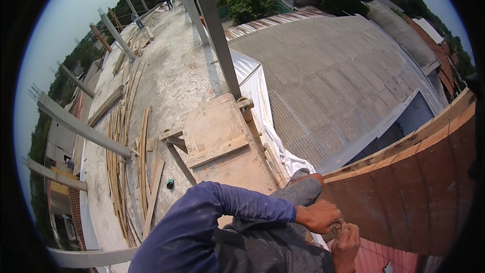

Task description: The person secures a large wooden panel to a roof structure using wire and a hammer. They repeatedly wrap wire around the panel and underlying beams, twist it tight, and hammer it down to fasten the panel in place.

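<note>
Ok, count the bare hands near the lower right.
2: the left hand at the end of the blue sleeve; the right hand lower and further right in view.

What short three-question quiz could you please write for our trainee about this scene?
1. True or false: the person's left hand and right hand are held far apart.
2. Multiple choice: what colour is the left sleeve? A yellow; B blue; C white.
3. Fill in: the large grey roof lies to the ____ of the concrete floor in the picture.

Key: 1. False, they are close together; 2. B; 3. right.
</note>
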The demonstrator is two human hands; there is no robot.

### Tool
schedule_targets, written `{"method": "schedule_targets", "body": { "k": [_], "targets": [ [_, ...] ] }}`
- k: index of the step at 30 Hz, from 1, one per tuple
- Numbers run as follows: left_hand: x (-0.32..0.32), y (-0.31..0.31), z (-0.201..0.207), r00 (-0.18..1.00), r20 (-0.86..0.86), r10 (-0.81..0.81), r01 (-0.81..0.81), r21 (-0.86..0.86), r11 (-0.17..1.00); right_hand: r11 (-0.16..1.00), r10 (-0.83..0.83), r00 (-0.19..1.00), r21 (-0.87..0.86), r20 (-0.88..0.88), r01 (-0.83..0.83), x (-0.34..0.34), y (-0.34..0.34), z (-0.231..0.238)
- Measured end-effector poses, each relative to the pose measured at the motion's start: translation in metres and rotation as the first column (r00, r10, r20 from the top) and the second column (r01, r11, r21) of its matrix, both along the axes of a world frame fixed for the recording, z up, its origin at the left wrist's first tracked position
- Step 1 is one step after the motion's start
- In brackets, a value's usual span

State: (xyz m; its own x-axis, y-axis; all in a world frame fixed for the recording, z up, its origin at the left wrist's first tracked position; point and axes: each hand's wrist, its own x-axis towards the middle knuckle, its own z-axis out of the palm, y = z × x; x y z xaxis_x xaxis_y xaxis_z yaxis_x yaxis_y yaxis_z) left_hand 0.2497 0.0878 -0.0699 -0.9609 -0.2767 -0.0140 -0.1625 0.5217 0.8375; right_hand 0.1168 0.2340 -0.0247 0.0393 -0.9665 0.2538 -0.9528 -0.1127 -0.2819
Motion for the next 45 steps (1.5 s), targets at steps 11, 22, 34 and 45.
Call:
{"method": "schedule_targets", "body": {
  "k": [11, 22, 34, 45],
  "targets": [
    [-0.002, -0.028, 0.010, 0.997, 0.072, 0.005, -0.023, 0.253, 0.967, 0.916, -0.264, 0.508, 0.378, 0.820, -0.133, -0.057, -0.014, -0.005],
    [-0.011, -0.027, 0.022, 0.999, -0.011, 0.043, -0.040, 0.172, 0.984, 0.999, -0.038, 0.939, 0.036, 0.343, 0.027, -0.050, -0.015, -0.018],
    [-0.019, -0.025, 0.008, 0.983, 0.178, 0.038, -0.046, 0.040, 0.998, 0.978, -0.135, 0.990, -0.170, -0.048, 0.125, -0.028, -0.003, -0.047],
    [-0.016, -0.016, -0.007, 0.983, -0.179, 0.026, -0.049, -0.130, 0.990, 0.997, -0.032, 0.941, -0.055, 0.338, 0.054, -0.037, -0.001, -0.066]
  ]
}}
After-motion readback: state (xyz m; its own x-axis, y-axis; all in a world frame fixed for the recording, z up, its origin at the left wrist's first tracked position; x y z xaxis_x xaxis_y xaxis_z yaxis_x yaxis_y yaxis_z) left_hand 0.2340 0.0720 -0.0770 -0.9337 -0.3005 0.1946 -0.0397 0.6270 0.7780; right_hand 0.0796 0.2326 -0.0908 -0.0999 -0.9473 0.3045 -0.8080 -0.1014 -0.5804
